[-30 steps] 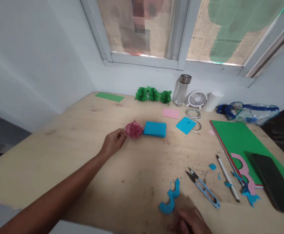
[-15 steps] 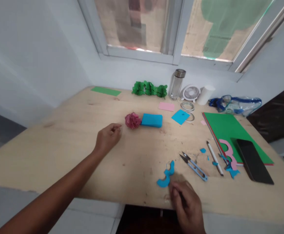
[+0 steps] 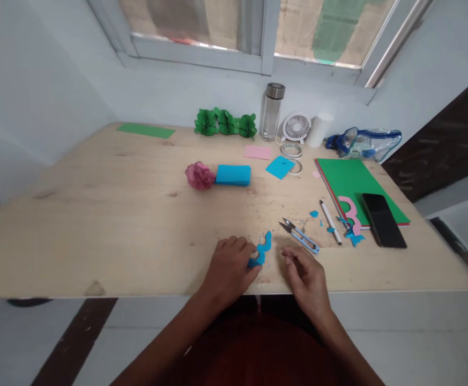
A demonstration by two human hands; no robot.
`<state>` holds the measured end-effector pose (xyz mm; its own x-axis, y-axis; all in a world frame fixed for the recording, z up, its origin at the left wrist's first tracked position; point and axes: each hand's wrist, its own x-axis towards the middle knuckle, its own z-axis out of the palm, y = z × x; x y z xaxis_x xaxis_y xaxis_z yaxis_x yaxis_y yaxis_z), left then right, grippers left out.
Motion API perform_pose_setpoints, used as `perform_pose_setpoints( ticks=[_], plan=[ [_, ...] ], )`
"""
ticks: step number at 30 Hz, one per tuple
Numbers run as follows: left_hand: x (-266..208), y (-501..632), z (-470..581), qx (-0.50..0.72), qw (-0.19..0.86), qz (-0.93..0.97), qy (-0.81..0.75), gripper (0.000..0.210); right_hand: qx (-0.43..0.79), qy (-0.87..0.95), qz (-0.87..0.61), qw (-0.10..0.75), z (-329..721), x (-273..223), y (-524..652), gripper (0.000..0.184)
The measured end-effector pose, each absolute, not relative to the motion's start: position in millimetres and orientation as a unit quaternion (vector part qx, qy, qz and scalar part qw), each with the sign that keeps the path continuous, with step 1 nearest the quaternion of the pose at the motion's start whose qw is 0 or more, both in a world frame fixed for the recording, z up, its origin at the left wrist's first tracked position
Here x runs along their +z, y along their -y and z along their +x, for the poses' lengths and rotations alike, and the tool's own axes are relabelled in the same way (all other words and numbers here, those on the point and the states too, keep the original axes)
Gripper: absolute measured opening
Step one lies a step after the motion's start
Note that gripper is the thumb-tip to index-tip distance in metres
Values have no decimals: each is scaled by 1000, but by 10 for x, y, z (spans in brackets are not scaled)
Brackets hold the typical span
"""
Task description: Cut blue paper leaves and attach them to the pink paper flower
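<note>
A wavy blue paper cutout (image 3: 262, 250) lies near the front edge of the table. My left hand (image 3: 230, 268) has come down on its left end, with the thumb and fingers closed around that part and hiding some of it. Just to the right, my right hand (image 3: 306, 276) rests at the table edge, fingers loosely curled and the thumb near the index finger; no object shows in it. Blue-handled thread snips (image 3: 301, 237) lie right beyond my right hand. Farther back, a pink paper flower (image 3: 200, 176) touches a stack of blue paper (image 3: 232, 175).
At the right are a white pen (image 3: 330, 221), blue scraps, a pink cutout (image 3: 350, 212), a phone (image 3: 384, 220) and green sheets (image 3: 356, 185). Along the wall stand a green paper garland (image 3: 225, 123), a glass bottle (image 3: 271, 112), a small fan (image 3: 297, 127) and a clear pouch (image 3: 372, 143).
My left hand has moved from beside the pink flower down to the blue cutout and closed on it. My right hand stays curled near it. The view has tilted downward.
</note>
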<state>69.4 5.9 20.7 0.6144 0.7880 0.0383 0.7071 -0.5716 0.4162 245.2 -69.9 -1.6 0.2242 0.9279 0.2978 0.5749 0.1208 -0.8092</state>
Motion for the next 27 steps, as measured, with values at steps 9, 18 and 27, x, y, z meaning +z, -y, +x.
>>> perform_pose_setpoints(
  ticks=[9,18,27],
  plan=[
    [156,33,732,125,153,865,-460,6,121,626,-634,437,2587,-81,725,22],
    [256,-577,981,166,149,840,-495,12,87,628,-620,462,2561,-175,741,22],
    [314,-1433,1033,148,71,845,-509,22,61,647,-620,439,2521,-189,743,22]
  ],
)
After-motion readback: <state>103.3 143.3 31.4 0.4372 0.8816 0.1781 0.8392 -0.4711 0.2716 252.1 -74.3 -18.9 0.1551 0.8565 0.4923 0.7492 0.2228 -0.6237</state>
